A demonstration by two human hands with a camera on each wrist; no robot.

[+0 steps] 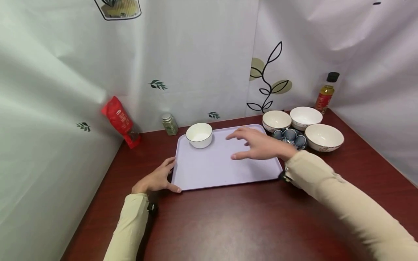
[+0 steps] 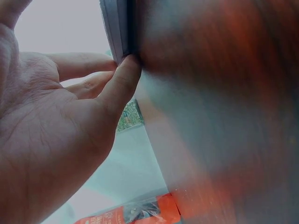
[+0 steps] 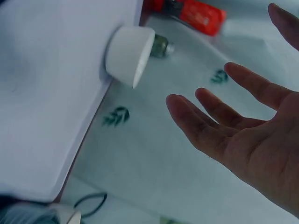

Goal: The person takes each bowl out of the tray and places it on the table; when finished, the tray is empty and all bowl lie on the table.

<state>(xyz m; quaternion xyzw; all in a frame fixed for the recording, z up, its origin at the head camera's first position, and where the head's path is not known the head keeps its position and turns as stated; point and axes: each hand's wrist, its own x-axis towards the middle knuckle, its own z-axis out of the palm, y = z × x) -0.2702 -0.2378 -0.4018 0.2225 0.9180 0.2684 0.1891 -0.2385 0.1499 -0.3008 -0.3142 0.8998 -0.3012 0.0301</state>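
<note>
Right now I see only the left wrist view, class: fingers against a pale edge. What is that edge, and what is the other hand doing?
Observer: The left hand holds the near left corner of a lilac tray on the dark red table.
Operator: And the right hand?
Observer: The right hand hovers open over the tray, holding nothing.
Operator: Anything on the tray?
Observer: One white bowl, at its far left corner.
Operator: Other dishes?
Observer: Three larger bowls stand off the tray, to its right.
</note>
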